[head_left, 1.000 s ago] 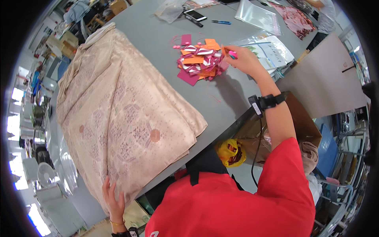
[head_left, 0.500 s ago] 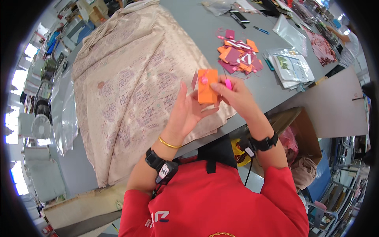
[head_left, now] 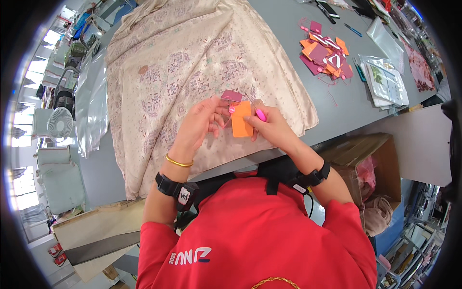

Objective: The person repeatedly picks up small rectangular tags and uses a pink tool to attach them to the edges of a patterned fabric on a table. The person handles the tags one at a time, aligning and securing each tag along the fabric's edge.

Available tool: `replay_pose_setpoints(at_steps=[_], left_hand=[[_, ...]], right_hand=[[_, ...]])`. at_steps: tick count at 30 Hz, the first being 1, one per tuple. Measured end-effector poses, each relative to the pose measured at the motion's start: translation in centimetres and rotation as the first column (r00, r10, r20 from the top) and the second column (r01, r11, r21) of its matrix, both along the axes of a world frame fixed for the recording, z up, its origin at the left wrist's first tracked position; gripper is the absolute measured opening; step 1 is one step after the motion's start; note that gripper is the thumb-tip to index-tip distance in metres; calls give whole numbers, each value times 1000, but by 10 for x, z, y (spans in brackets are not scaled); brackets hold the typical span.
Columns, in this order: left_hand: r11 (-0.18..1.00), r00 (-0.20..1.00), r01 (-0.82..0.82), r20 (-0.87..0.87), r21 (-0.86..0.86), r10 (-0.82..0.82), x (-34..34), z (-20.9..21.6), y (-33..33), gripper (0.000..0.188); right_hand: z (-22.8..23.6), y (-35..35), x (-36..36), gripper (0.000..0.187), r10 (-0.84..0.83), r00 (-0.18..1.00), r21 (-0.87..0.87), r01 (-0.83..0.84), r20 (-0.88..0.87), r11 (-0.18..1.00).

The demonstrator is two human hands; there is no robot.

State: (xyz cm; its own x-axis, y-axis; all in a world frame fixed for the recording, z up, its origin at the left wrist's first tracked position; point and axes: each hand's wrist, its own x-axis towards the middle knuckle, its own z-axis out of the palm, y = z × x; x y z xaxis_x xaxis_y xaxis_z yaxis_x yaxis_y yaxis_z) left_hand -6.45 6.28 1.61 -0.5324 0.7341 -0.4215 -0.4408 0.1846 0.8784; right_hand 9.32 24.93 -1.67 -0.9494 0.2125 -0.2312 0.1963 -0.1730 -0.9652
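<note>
My right hand [head_left: 273,126] pinches an orange hang tag [head_left: 241,126] between thumb and fingers. A slim pink-handled tool [head_left: 260,114] is also tucked in that hand; its kind I cannot make out. My left hand [head_left: 198,124], fingers curled, closes on the thin string joined to the tags. A maroon tag [head_left: 232,95] hangs on this string beyond the orange one, and a round pink seal [head_left: 232,110] lies against the orange tag's edge. Both hands are over a beige patterned cloth [head_left: 192,58] spread on the grey table [head_left: 332,113].
A heap of orange and maroon tags [head_left: 327,55] lies right of the cloth. Beyond it are a phone [head_left: 328,8], blue-handled snips [head_left: 353,30] and bagged leaflets [head_left: 385,82]. Clear plastic sheeting [head_left: 91,103] covers the left edge. Below the table's right side stands a cardboard box [head_left: 344,176].
My left hand has gone from open behind the tag to curled fingers on the string. The maroon tag has swung out beyond the orange one. The view has shifted left.
</note>
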Motion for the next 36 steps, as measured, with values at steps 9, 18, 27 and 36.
replay_pose_setpoints(at_steps=[9,18,27,36], left_hand=[[963,885,-270,-395,-8,245,-49,48,-38,25],[876,228,-161,-881,-454,-415,-14,43,-8,37],[872,-121,404,-961,-276,-249,105,16,12,28],[921,25,260,-951,-291,-308,96,-11,36,25]], right_hand=[[22,27,-2,20,51,998,139,-47,-22,989],[12,65,106,23,99,990,873,42,-102,486],[4,88,94,8,151,974,779,40,-172,626],[-2,93,13,27,13,997,840,55,-73,540]])
